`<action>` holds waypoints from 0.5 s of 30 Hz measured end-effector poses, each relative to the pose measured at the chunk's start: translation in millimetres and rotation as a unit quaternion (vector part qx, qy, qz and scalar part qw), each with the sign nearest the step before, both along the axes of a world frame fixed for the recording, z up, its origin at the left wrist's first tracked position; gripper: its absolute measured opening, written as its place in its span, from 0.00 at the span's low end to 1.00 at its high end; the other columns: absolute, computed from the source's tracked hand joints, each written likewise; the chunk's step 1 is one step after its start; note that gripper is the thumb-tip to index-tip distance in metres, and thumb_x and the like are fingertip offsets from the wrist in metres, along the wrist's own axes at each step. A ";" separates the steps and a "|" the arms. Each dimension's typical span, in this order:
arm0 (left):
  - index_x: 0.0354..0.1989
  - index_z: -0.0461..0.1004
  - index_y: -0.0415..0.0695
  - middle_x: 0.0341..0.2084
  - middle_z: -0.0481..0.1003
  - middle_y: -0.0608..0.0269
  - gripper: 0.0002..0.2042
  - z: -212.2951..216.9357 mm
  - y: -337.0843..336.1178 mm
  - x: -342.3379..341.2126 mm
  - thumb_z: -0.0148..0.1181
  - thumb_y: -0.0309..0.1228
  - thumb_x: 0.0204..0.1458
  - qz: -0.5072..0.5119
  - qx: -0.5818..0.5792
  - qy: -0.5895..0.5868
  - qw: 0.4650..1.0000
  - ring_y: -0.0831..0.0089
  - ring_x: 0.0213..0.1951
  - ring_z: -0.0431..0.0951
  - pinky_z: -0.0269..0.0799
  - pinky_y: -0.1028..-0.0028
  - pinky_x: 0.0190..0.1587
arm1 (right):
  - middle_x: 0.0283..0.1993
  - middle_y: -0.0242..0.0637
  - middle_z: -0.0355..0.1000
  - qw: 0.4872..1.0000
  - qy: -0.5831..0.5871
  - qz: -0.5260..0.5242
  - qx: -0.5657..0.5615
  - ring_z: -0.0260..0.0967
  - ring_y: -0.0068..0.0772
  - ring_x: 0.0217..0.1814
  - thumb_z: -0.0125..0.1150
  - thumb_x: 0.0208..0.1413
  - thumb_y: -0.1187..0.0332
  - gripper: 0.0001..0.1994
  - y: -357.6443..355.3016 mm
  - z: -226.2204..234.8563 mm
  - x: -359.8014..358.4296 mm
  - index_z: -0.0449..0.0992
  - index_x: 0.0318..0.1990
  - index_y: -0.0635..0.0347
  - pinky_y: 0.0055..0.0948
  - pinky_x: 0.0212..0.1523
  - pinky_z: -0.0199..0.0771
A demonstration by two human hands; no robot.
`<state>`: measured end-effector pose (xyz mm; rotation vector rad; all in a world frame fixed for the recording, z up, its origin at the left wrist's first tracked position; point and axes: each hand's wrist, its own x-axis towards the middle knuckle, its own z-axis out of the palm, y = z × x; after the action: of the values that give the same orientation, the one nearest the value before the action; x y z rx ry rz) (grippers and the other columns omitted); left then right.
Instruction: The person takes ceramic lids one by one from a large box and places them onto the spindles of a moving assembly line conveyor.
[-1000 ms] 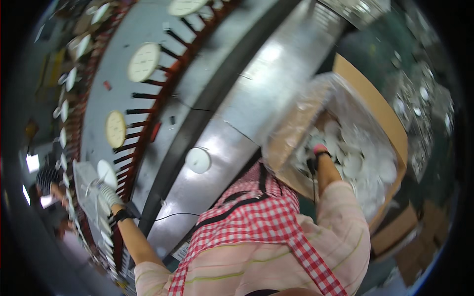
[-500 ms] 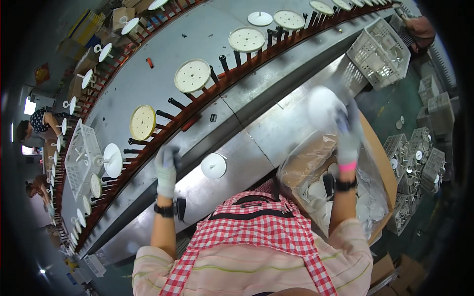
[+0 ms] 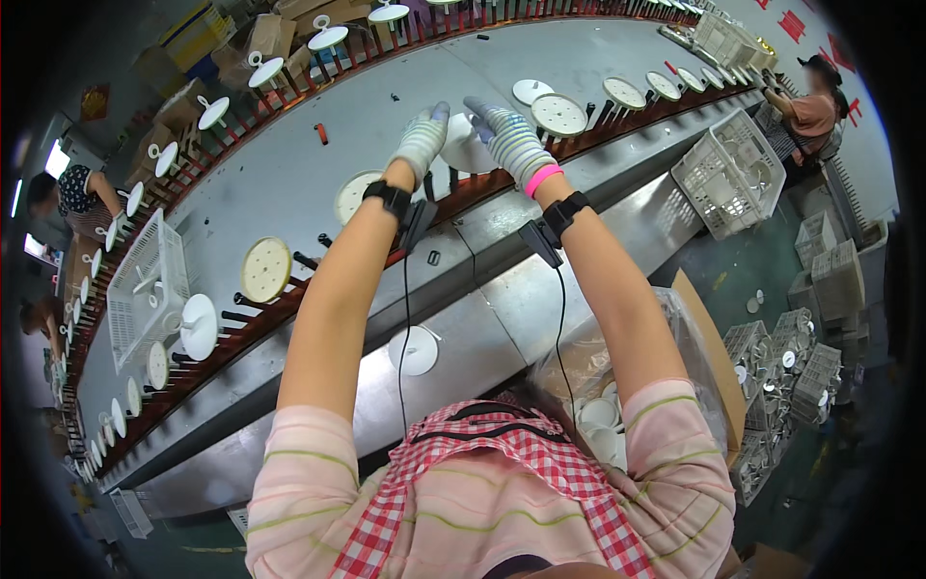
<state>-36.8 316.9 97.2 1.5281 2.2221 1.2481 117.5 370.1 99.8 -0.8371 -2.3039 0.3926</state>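
Note:
At the row of rods along the table's near edge, both gloved hands are raised around a smooth white disc (image 3: 465, 152). My left hand (image 3: 424, 140) grips its left side, fingers closed together. My right hand (image 3: 511, 140) has its fingers over the disc's right side; the glove hides part of them. Perforated cream discs sit on rods to either side: one (image 3: 353, 201) partly behind my left wrist, another (image 3: 559, 116) just right of my right hand. A plain white disc (image 3: 532, 92) lies behind that one. Whatever is under the held disc is hidden.
On the metal ledge before me lies a white disc (image 3: 418, 349). An open cardboard box (image 3: 719, 357) of white parts stands below my right arm. White baskets (image 3: 728, 172) (image 3: 149, 289) are at right and left. Other people (image 3: 815, 106) (image 3: 82, 193) work on both sides.
My right hand has carried the white disc from above the cardboard box up and left to the rods. My left hand has moved up and right to meet it. The view has shifted.

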 end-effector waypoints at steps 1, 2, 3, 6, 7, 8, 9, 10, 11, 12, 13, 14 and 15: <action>0.48 0.68 0.42 0.45 0.70 0.47 0.22 -1.5 11.3 -12.0 0.39 0.45 0.54 -0.022 -0.110 0.030 0.993 0.50 0.45 0.71 0.66 0.61 0.47 | 0.40 0.50 0.70 0.999 -0.005 0.043 0.010 0.67 0.52 0.43 0.50 0.47 0.76 0.21 -7.3 2.2 -6.6 0.65 0.52 0.50 0.40 0.42 0.68; 0.50 0.67 0.43 0.47 0.68 0.45 0.22 -3.6 24.8 -24.3 0.37 0.44 0.54 -0.043 -0.217 0.057 0.973 0.47 0.47 0.69 0.65 0.60 0.49 | 0.42 0.51 0.69 0.996 -0.010 0.085 0.020 0.66 0.53 0.45 0.49 0.47 0.76 0.22 -10.4 5.6 -12.2 0.63 0.53 0.50 0.41 0.43 0.68; 0.49 0.68 0.45 0.48 0.68 0.49 0.22 -23.6 33.7 -48.4 0.48 0.42 0.46 -0.037 -0.219 0.111 0.969 0.51 0.51 0.66 0.63 0.62 0.52 | 0.45 0.52 0.67 0.994 -0.068 0.076 0.024 0.65 0.55 0.47 0.49 0.47 0.76 0.23 -5.6 -1.2 -31.4 0.61 0.54 0.52 0.42 0.45 0.67; 0.48 0.68 0.46 0.42 0.71 0.46 0.18 -13.1 33.2 8.2 0.41 0.38 0.51 -0.100 -0.279 0.212 0.931 0.49 0.46 0.70 0.66 0.62 0.49 | 0.45 0.52 0.68 0.988 0.095 0.091 -0.084 0.64 0.56 0.48 0.47 0.51 0.67 0.15 19.3 -62.1 0.3 0.67 0.47 0.58 0.43 0.48 0.65; 0.49 0.67 0.50 0.46 0.70 0.51 0.21 -7.7 24.3 2.2 0.51 0.41 0.44 -0.078 -0.329 0.163 0.927 0.53 0.49 0.68 0.65 0.64 0.51 | 0.45 0.52 0.68 0.986 0.095 0.093 -0.096 0.64 0.56 0.48 0.47 0.51 0.67 0.15 11.4 -58.7 -14.2 0.67 0.47 0.58 0.43 0.48 0.65; 0.49 0.67 0.50 0.46 0.70 0.51 0.21 -15.8 15.7 -19.6 0.51 0.41 0.44 -0.065 -0.340 0.157 0.925 0.53 0.49 0.68 0.65 0.64 0.51 | 0.44 0.53 0.68 0.988 0.012 0.032 -0.148 0.64 0.56 0.48 0.46 0.52 0.63 0.16 -5.9 -36.7 -39.5 0.69 0.46 0.59 0.42 0.49 0.65; 0.50 0.66 0.50 0.48 0.68 0.52 0.22 -24.2 10.7 -44.0 0.52 0.41 0.44 -0.059 -0.327 0.169 0.928 0.52 0.50 0.67 0.65 0.64 0.51 | 0.44 0.53 0.69 0.978 -0.074 -0.029 -0.193 0.64 0.56 0.48 0.44 0.53 0.60 0.18 -21.3 -20.9 -62.2 0.71 0.44 0.60 0.41 0.49 0.64; 0.51 0.65 0.50 0.50 0.67 0.53 0.24 -29.5 8.0 -56.5 0.52 0.41 0.43 -0.061 -0.312 0.185 0.930 0.52 0.51 0.67 0.65 0.64 0.52 | 0.44 0.53 0.69 0.977 -0.075 -0.022 -0.199 0.64 0.56 0.48 0.44 0.53 0.60 0.18 -24.8 -15.3 -80.8 0.71 0.44 0.60 0.41 0.49 0.64; 0.51 0.65 0.49 0.50 0.66 0.50 0.24 -25.5 1.3 -48.1 0.53 0.42 0.43 -0.064 -0.296 0.148 0.941 0.51 0.50 0.67 0.65 0.63 0.52 | 0.44 0.54 0.68 0.965 -0.134 -0.063 -0.215 0.65 0.56 0.48 0.44 0.52 0.57 0.19 -12.5 -17.4 -91.8 0.73 0.43 0.61 0.41 0.49 0.65; 0.51 0.65 0.49 0.50 0.66 0.50 0.24 -16.9 -3.3 -47.6 0.53 0.42 0.43 -0.066 -0.306 0.147 0.938 0.51 0.50 0.67 0.65 0.63 0.52 | 0.44 0.54 0.68 0.950 -0.192 -0.093 -0.228 0.65 0.55 0.48 0.44 0.51 0.54 0.21 -3.0 -20.3 -104.8 0.74 0.42 0.61 0.40 0.49 0.65; 0.50 0.66 0.49 0.48 0.67 0.48 0.23 -7.6 -4.8 -43.8 0.53 0.42 0.43 -0.057 -0.329 0.203 0.921 0.51 0.49 0.68 0.65 0.63 0.51 | 0.44 0.54 0.68 0.947 -0.192 -0.096 -0.238 0.65 0.55 0.48 0.44 0.51 0.54 0.21 11.3 -30.5 -110.8 0.74 0.42 0.61 0.40 0.49 0.65; 0.49 0.67 0.48 0.47 0.68 0.46 0.23 -3.1 -3.6 -37.1 0.53 0.42 0.43 -0.051 -0.347 0.259 0.900 0.52 0.49 0.68 0.65 0.63 0.50 | 0.44 0.54 0.68 0.959 -0.183 -0.073 -0.203 0.66 0.54 0.48 0.45 0.50 0.54 0.21 27.5 -44.0 -111.4 0.75 0.39 0.61 0.40 0.48 0.66; 0.45 0.70 0.47 0.41 0.70 0.44 0.20 -7.5 -6.2 -45.1 0.54 0.40 0.42 -0.050 -0.301 0.283 0.909 0.52 0.45 0.71 0.68 0.62 0.46 | 0.45 0.54 0.68 0.970 -0.172 -0.044 -0.168 0.67 0.53 0.47 0.46 0.49 0.54 0.20 30.9 -50.3 -115.4 0.77 0.36 0.61 0.40 0.48 0.67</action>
<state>-81.9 310.8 89.7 1.8234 2.4550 0.0212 2.1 401.0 49.5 -1.2525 -2.5427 0.6547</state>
